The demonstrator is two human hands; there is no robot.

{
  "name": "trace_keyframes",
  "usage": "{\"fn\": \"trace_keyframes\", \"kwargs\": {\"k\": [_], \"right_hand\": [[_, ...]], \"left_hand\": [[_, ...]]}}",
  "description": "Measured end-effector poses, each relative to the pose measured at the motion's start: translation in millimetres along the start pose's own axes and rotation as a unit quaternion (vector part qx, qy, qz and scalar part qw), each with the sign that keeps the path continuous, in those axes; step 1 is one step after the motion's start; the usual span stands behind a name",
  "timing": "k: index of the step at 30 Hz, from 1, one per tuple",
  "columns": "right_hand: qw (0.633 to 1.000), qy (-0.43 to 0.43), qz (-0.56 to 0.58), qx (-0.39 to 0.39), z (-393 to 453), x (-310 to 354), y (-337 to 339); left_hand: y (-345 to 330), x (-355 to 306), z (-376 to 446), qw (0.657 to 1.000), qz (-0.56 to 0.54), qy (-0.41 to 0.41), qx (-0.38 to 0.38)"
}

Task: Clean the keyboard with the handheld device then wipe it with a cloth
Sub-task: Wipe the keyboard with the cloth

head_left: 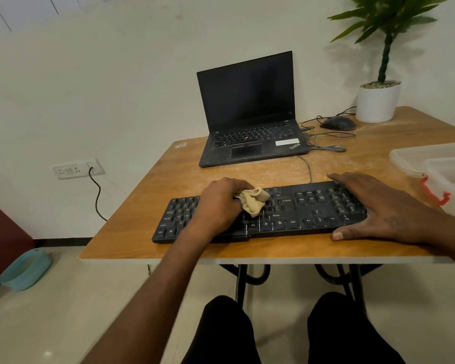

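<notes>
A black keyboard (286,214) lies across the near part of the wooden table (168,179). My left hand (218,203) grips a crumpled beige cloth (252,202) and holds it down on the keys around the middle of the keyboard. My right hand (378,206) lies flat over the keyboard's right end, fingers straight, thumb at the front edge. No handheld cleaning device is in view.
An open black laptop (250,114) stands at the back of the table with cables, a black mouse (338,124) and a white potted plant (378,101) to its right. Clear plastic containers (436,169) sit at the right edge. A teal bowl (24,269) is on the floor, left.
</notes>
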State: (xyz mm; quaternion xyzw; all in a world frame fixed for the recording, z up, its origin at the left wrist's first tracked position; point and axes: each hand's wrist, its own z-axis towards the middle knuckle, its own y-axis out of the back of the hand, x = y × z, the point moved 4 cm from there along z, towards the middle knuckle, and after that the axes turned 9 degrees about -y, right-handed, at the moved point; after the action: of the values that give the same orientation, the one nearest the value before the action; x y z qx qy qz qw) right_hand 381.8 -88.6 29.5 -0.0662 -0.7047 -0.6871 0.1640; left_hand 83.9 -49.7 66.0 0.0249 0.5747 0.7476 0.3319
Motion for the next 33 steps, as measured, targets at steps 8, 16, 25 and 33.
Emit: {"fn": "trace_keyframes", "kwargs": {"k": [8,16,25,33], "right_hand": [[1.000,-0.005,-0.007,0.002,1,0,0],[1.000,-0.002,-0.005,-0.004,2,-3,-1],[1.000,-0.003,-0.004,0.002,2,-3,-1],[1.000,-0.001,-0.001,0.002,3,-4,-2]], "left_hand": [[-1,-7,-1,0.999,0.025,-0.017,-0.015],[21,28,-26,0.998,0.045,0.037,0.006],[-4,-23,-15,0.999,-0.009,-0.029,0.018],[32,23,-52,0.997,0.050,0.066,0.003]]}}
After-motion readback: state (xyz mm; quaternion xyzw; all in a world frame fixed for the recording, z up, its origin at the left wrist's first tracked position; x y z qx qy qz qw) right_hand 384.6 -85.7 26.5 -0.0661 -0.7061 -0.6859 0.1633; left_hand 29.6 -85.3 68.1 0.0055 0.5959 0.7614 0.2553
